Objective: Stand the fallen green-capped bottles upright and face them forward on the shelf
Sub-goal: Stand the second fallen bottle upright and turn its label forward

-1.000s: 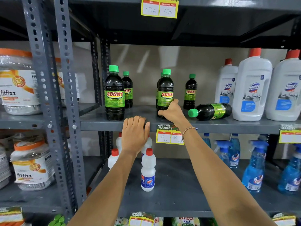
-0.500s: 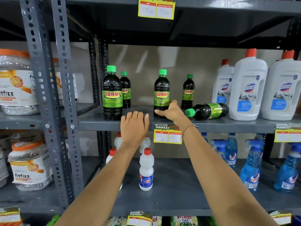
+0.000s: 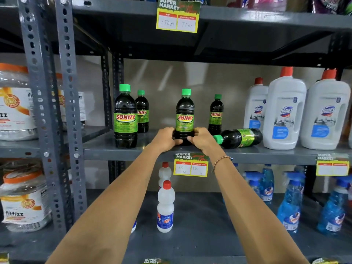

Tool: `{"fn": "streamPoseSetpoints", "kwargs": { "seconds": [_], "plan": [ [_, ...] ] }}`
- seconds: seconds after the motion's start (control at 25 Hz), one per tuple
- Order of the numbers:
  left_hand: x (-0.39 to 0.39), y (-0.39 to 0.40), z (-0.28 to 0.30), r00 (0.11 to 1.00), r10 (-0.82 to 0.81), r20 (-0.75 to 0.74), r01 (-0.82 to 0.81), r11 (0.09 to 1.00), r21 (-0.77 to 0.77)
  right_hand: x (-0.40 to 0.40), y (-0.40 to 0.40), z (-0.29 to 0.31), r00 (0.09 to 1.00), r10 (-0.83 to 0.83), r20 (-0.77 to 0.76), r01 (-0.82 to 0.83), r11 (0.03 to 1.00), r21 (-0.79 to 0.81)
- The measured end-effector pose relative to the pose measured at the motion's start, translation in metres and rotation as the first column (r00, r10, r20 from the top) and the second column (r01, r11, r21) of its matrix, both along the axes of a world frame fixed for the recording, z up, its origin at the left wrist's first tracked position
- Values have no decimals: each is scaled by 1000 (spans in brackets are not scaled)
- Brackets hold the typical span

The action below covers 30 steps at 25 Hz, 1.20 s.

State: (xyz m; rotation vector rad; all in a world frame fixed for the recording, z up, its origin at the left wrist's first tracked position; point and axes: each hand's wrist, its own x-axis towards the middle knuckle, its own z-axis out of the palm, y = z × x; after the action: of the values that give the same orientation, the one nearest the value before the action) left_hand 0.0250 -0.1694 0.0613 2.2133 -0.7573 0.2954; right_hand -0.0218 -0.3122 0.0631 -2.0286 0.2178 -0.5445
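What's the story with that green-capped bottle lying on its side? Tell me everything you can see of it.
The fallen bottle is dark, glossy plastic holding near-black liquid, with a bright green screw cap pointing left and a green-yellow label wrapped round its middle, its print too turned to read. It lies on its side on the grey metal shelf, slightly angled, between the right hand and a white Domex jug. Its cap sits close by the hand; whether they touch is unclear.

Single head view, facing forward, slightly down at grey shelf [image 3: 133,149]; close, arm's reach.
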Motion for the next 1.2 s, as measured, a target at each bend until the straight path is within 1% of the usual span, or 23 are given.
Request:
{"fn": "streamPoseSetpoints", "kwargs": {
  "seconds": [0.2, 0.32, 0.4, 0.6, 0.8, 0.96, 1.12, 1.2],
  "plan": [
    [-11, 5, -2, 1000, -27, 11, 28, 995, -93, -9, -1, -1, 1000, 29, -6, -30, 999, -35],
    [-18, 10, -5, 997, -15, 71, 24, 991, -130, -21, -2, -1, 997, 72, -4, -72, 996, -56],
    [-23, 13, -7, 996, -23, 90, 38, 985, -170, -29, -3, -1, 996, 94, -7, -94, 994, -46],
    [-39, 20, -10, 996, -54, 73, 70, 965, -253, -45, -2, -2, 987, 162, 4, -162, 987, -16],
    [-44, 26, -15, 994, -52, 92, 76, 958, -277, -53, 1, -1, 980, 199, 5, -198, 980, -26],
    [-47, 27, -19, 989, -50, 141, 93, 946, -311, -54, -2, -2, 974, 225, 7, -225, 974, -26],
    [-48, 29, -20, 987, -75, 141, 117, 940, -321, -58, -1, -1, 969, 248, -2, -248, 968, -25],
    [-50, 29, -21, 990, -75, 121, 113, 930, -349, -61, -1, -1, 968, 249, -12, -249, 967, -58]
  ]
}}
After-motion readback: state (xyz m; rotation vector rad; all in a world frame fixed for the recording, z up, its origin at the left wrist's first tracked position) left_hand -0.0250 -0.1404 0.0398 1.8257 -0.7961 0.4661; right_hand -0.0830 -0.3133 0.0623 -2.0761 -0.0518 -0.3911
